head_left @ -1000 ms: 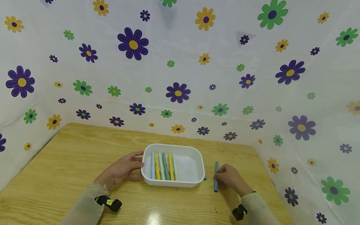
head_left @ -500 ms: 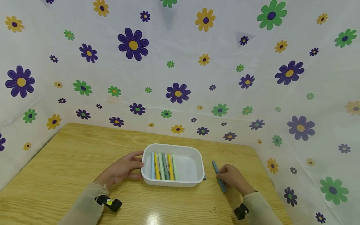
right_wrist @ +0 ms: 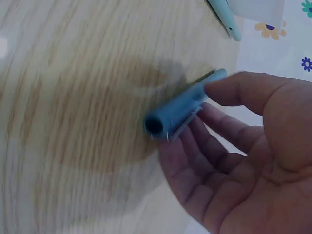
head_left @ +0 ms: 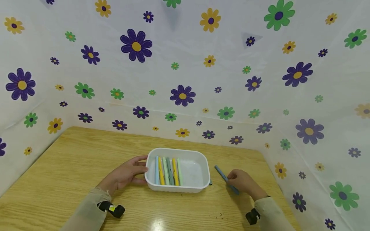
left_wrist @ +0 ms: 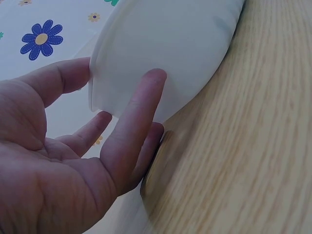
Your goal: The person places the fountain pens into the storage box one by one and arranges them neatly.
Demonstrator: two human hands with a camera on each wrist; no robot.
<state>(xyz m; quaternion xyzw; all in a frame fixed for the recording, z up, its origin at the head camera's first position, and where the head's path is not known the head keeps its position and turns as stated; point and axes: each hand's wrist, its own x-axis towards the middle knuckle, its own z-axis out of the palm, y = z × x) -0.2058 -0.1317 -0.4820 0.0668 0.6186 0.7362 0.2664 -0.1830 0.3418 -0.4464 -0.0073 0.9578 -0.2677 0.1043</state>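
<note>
A white plastic box (head_left: 195, 189) stands on the table, with several pens (head_left: 174, 171) in blue, yellow and green side by side in its left half. At its left end my left hand (head_left: 128, 173) rests spread fingers on the rim and outer wall; in the left wrist view one straight finger (left_wrist: 134, 112) lies on that wall. To the right of the box, my right hand (head_left: 242, 183) pinches a blue pen (head_left: 221, 173) between thumb and fingers. The right wrist view shows the pen's hollow end (right_wrist: 155, 126) and clip, slanting close over the table.
Another teal pen (right_wrist: 224, 17) lies beside the box's right side, mostly hidden in the head view. Small dark specks (head_left: 221, 216) dot the wooden table (head_left: 101, 150) near its front. A flower-patterned cloth (head_left: 185, 77) walls the back and sides.
The blue pen has turned from pointing straight away to slanting, its far end swinging left. My right hand has shifted slightly right. My left hand and the box stay put.
</note>
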